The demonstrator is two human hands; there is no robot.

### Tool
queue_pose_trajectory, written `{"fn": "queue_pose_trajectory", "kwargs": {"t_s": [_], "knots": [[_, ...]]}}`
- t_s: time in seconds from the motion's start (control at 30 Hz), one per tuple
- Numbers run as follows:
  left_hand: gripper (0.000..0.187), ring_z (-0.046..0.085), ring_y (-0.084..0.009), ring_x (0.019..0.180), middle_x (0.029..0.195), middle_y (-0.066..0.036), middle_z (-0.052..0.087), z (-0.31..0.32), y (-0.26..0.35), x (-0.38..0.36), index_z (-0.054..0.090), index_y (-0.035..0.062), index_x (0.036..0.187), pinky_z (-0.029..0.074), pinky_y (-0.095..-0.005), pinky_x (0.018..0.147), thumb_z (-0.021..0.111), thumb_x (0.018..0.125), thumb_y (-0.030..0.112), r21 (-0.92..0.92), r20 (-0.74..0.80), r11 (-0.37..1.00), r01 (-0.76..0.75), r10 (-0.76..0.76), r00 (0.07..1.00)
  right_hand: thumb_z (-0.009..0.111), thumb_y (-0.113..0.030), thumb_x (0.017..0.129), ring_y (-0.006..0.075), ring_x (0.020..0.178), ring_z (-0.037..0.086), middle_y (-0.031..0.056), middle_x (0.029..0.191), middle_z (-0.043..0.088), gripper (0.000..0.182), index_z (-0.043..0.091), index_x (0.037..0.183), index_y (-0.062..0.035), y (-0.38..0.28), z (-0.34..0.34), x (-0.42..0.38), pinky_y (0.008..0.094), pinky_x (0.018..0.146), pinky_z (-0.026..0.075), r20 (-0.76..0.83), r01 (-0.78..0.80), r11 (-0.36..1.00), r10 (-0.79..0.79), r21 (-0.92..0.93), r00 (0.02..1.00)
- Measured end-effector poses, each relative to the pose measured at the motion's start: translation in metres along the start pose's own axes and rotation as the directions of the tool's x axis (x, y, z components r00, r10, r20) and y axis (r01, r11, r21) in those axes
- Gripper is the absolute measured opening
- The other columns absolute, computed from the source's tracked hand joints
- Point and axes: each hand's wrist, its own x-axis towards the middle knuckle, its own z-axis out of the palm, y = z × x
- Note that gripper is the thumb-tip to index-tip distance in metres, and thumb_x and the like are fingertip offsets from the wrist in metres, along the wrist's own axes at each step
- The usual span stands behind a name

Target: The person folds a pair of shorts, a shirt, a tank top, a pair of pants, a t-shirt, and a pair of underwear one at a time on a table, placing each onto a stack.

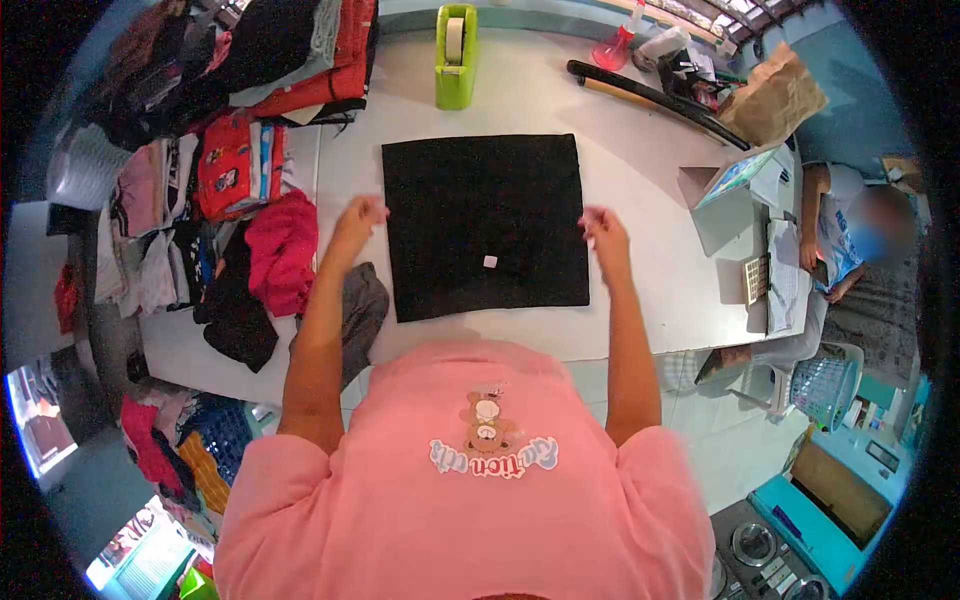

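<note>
A black piece of cloth [490, 215], laid flat in a near-square, lies on the white table in front of me. A small white tag [490, 262] shows on its lower middle. Just off the cloth's left edge is my left hand [358, 225], fingers loosely bent, fingertips right at the edge. My right hand [608, 238] hovers beside the opposite edge, its bent fingers slightly apart and pointing at the cloth. The cloth's sides run straight and unbunched by both hands.
Piled clothes [240, 170] fill the table's left side, with a dark grey garment [362, 310] by my left forearm. A green tape dispenser [455, 60] stands at the back. A black roll [660, 100] lies back right. Another person [845, 225] sits at the right beside papers.
</note>
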Motion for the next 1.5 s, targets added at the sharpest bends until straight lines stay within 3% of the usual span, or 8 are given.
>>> {"fn": "queue_pose_trajectory", "kwargs": {"t_s": [0.2,0.3,0.47,0.53,0.77,0.97,1.17,1.5], "knots": [[0.025,0.057,-0.019,0.077,0.084,-0.012,0.059,0.061,-0.031,-0.052,0.053,-0.001,0.099,0.044,-0.029,0.071,0.054,0.078,0.012,0.227,0.175,0.974,-0.024,-0.016,0.984,0.057,-0.018,0.079,0.0126,0.063,0.054,0.0056,0.074,0.059,0.019,0.059,0.09,-0.0036,0.037,0.039,-0.063,0.0251,0.057,0.044,0.005,-0.241,0.969,0.242,-0.062,0.97],[0.024,0.056,-0.0279,0.085,0.089,-0.015,0.058,0.077,-0.034,-0.062,0.054,-0.0011,0.098,0.044,-0.0345,0.075,0.052,0.076,0.008,0.258,0.12,0.956,-0.142,0.114,0.986,0.061,-0.023,0.077,0.0189,0.069,0.053,0.0067,0.074,0.053,0.019,0.055,0.084,-0.0055,0.019,0.057,-0.077,0.0312,0.062,0.044,-0.129,-0.094,0.886,0.039,-0.454,0.991],[0.03,0.054,-0.0283,0.088,0.093,-0.015,0.055,0.084,-0.044,-0.058,0.053,0.0008,0.102,0.044,-0.0353,0.076,0.051,0.072,0.003,0.334,0.051,0.929,-0.161,0.152,0.987,0.057,-0.018,0.079,0.0212,0.073,0.055,0.0062,0.08,0.053,0.014,0.053,0.084,-0.0056,-0.006,0.078,-0.084,0.0313,0.064,0.044,-0.081,0.076,0.895,-0.123,-0.439,0.989],[0.032,0.055,-0.028,0.088,0.093,-0.015,0.055,0.086,-0.038,-0.058,0.053,0.001,0.101,0.044,-0.035,0.076,0.055,0.069,0.007,0.361,0.089,0.927,-0.097,0.069,0.994,0.055,-0.015,0.08,0.0224,0.074,0.056,0.0076,0.083,0.055,0.012,0.053,0.086,-0.005,0.002,0.088,-0.081,0.0318,0.065,0.045,0.122,0.27,0.912,-0.244,-0.31,0.962],[0.037,0.055,-0.0271,0.087,0.092,-0.015,0.055,0.09,-0.035,-0.045,0.053,0.0005,0.097,0.044,-0.0329,0.074,0.064,0.065,0.015,0.462,0.166,0.879,-0.119,0.046,0.985,0.053,-0.007,0.077,0.0227,0.076,0.057,0.0111,0.088,0.059,0.014,0.058,0.09,-0.0035,-0.005,0.126,-0.082,0.031,0.068,0.045,0.564,0.158,0.978,-0.055,-0.136,0.824],[0.033,0.052,-0.018,0.081,0.084,-0.008,0.054,0.092,-0.022,-0.045,0.052,0.0033,0.091,0.042,-0.0295,0.069,0.066,0.07,0.024,0.132,0.234,0.991,-0.003,-0.029,0.972,0.055,-0.006,0.076,0.02,0.075,0.057,0.0099,0.084,0.058,0.013,0.057,0.088,-0.0024,0.001,0.131,-0.079,0.029,0.067,0.044,0.382,-0.013,1.0,0.017,-0.013,0.924],[0.029,0.051,-0.0141,0.082,0.093,-0.005,0.052,0.097,-0.002,-0.058,0.051,0.005,0.101,0.044,-0.0281,0.071,0.052,0.084,0.029,-0.249,0.275,0.922,0.296,-0.225,0.935,0.058,-0.012,0.076,0.0202,0.074,0.056,0.008,0.085,0.052,0.013,0.054,0.085,-0.0032,-0.015,0.123,-0.085,0.0298,0.061,0.044,0.12,0.142,0.98,-0.125,-0.139,0.985],[0.039,0.048,-0.0173,0.098,0.114,-0.009,0.046,0.109,0.012,-0.065,0.038,0.0104,0.124,0.046,-0.0337,0.076,0.045,0.087,0.023,-0.427,0.338,0.859,0.283,-0.138,0.931,0.059,-0.021,0.076,0.0283,0.079,0.057,0.0117,0.088,0.053,0.027,0.047,0.095,-0.0065,-0.024,0.135,-0.077,0.0385,0.061,0.045,0.25,0.243,0.829,-0.129,-0.504,0.96]]}}
